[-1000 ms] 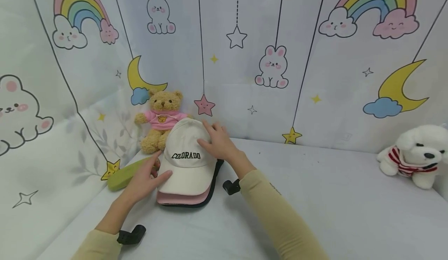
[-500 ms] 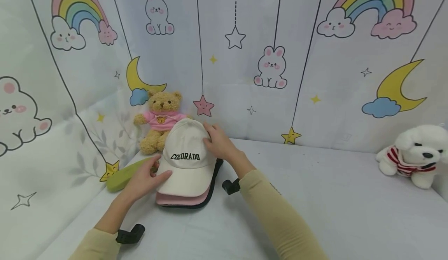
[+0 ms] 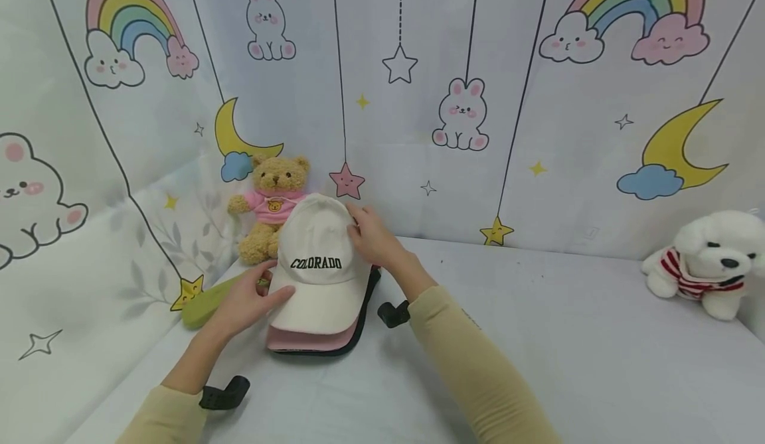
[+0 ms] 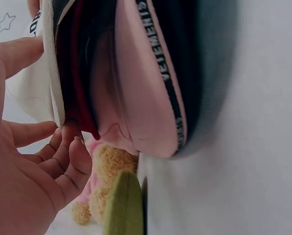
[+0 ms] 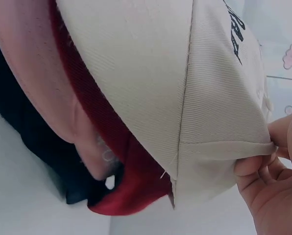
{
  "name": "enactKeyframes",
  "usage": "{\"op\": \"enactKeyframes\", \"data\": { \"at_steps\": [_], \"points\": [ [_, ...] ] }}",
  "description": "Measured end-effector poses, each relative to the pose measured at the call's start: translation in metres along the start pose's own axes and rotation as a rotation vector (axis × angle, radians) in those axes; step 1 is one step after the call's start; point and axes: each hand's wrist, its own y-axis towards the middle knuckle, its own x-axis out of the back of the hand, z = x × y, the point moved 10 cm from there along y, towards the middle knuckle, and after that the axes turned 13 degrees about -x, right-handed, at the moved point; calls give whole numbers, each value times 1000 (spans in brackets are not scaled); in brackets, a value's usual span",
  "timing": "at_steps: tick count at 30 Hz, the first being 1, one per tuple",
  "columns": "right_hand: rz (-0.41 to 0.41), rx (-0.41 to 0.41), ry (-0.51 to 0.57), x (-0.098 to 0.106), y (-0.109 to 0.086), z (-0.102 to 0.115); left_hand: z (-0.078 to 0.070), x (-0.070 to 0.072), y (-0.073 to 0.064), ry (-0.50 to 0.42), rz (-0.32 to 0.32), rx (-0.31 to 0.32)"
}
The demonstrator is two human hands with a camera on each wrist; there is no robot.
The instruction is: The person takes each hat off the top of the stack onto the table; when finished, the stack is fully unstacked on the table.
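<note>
A white cap (image 3: 313, 238) lettered COLORADO tops a stack of caps. My left hand (image 3: 244, 304) pinches the left side of its brim, thumb on top and fingers beneath, as the left wrist view shows. On the other side, my right hand (image 3: 378, 239) pinches a fold of the crown's fabric between thumb and fingers (image 5: 251, 169). Under the white cap lie a dark red cap (image 5: 136, 191), a pink cap (image 4: 141, 93) with a lettered black band along its brim, and a dark navy cap (image 5: 38, 152) at the bottom. A gap shows between the white brim and the pink one.
Behind the caps sits a teddy bear (image 3: 275, 195) in a pink top. A green elongated case (image 3: 206, 304) lies left, partly behind my left hand. At the far right is a white plush dog (image 3: 711, 265). A printed curtain (image 3: 412, 172) backs the white table (image 3: 538, 351).
My right hand's thumb and fingers have come together on the crown's side, from a spread position. The white cap has risen slightly. My left hand stays at the brim.
</note>
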Motion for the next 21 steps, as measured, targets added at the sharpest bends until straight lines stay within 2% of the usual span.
{"op": "enactKeyframes", "data": {
  "at_steps": [3, 9, 15, 21],
  "points": [
    [-6, 1, 34, 7, 1, 2, -4, 2, 3, -25, -8, -11],
    [-42, 24, 38, 26, 1, 8, -19, 10, 13, -75, -48, -82],
    [-84, 55, 35, 47, 2, 9, -32, 14, 24, -57, -61, -100],
    [-124, 52, 36, 70, -1, 5, -51, 13, 39, -46, -65, -161]
  ]
}}
